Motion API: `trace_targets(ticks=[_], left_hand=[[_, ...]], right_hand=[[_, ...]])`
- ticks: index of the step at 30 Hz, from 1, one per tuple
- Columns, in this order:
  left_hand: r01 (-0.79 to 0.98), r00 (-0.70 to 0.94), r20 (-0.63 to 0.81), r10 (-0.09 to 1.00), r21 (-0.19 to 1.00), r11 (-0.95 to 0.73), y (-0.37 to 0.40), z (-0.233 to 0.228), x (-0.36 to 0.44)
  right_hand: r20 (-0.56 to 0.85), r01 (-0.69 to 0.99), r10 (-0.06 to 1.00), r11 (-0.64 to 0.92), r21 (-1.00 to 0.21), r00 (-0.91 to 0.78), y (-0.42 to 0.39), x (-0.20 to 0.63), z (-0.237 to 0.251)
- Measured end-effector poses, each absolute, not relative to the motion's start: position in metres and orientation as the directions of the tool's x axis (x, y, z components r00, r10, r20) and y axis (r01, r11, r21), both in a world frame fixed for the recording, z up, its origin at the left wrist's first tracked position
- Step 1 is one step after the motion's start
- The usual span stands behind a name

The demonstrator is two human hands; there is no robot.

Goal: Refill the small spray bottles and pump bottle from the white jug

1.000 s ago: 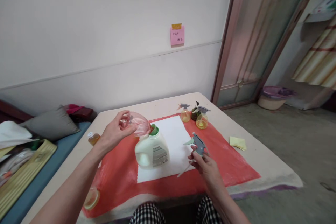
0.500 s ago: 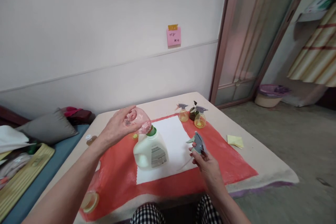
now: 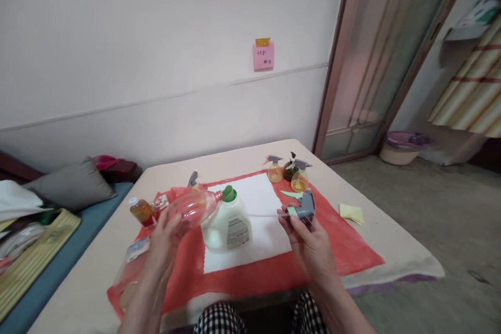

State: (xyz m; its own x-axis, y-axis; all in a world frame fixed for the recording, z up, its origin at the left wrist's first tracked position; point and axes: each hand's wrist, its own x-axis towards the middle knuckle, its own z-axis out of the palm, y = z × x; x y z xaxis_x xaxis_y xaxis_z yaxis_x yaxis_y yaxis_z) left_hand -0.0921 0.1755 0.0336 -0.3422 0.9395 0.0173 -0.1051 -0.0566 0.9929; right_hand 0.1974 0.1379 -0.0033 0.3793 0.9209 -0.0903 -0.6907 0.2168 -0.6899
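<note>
Clear pink plastic, the empty spray bottle (image 3: 194, 204) lies on its side in the closed left hand (image 3: 166, 235), neck pointing to 3 o'clock. The right hand (image 3: 309, 245) grips the grey trigger sprayer head (image 3: 303, 209), its thin dip tube (image 3: 262, 215) aimed at 9 o'clock toward that neck. Best, I judge, to steady the bottle and thread the tube tip in first. Behind, at 12 o'clock, stands a white detergent jug (image 3: 227, 222) on the red mat (image 3: 336, 242); 3 small spray bottles (image 3: 291, 175) stand at 1 o'clock.
</note>
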Motion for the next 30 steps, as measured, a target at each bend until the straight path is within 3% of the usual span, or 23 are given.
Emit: trace_targets(ticks=[3,7,13,20,30], left_hand=[[-0.43,-0.345,-0.169,0.923,0.903,0.005,0.149,0.009,-0.088],[-0.578,-0.264,-0.264,0.928,0.813,0.067,0.124,-0.004,-0.079],[-0.592,-0.248,-0.261,0.933,0.803,0.067,0.119,-0.005,-0.07],[-0.609,-0.242,-0.268,0.933,0.79,0.069,0.12,-0.013,-0.067],[-0.564,-0.116,-0.281,0.953,0.808,0.17,0.113,-0.008,-0.031]], right_hand=[[-0.051,-0.69,0.934,0.224,-0.688,0.354,0.142,0.185,0.012],[-0.011,-0.699,0.95,0.221,-0.68,0.311,0.144,0.171,0.023],[-0.021,-0.679,0.97,0.155,-0.718,0.243,0.141,0.163,0.018],[-0.026,-0.658,0.921,0.258,-0.708,0.389,0.139,0.184,0.021],[0.035,-0.518,0.992,0.092,-0.85,0.119,0.133,0.157,-0.007]])
